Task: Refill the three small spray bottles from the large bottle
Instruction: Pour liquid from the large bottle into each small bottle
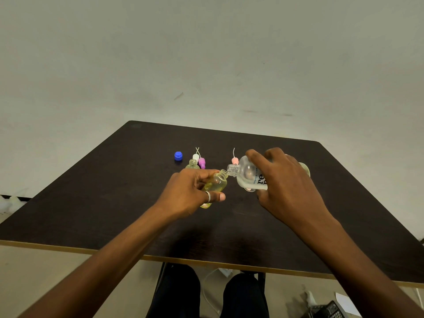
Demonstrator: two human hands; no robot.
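My left hand grips a small clear spray bottle with yellowish liquid, tilted with its open neck up to the right. My right hand holds the large clear bottle on its side, its open mouth touching the small bottle's neck. A second small uncapped bottle stands behind my left hand. Spray heads lie on the table: white, purple and pink, each with a thin tube. A third small bottle is not visible.
A blue cap lies at the back left of the dark table. The table's pale front edge runs across below my forearms. My legs and some clutter show on the floor beneath.
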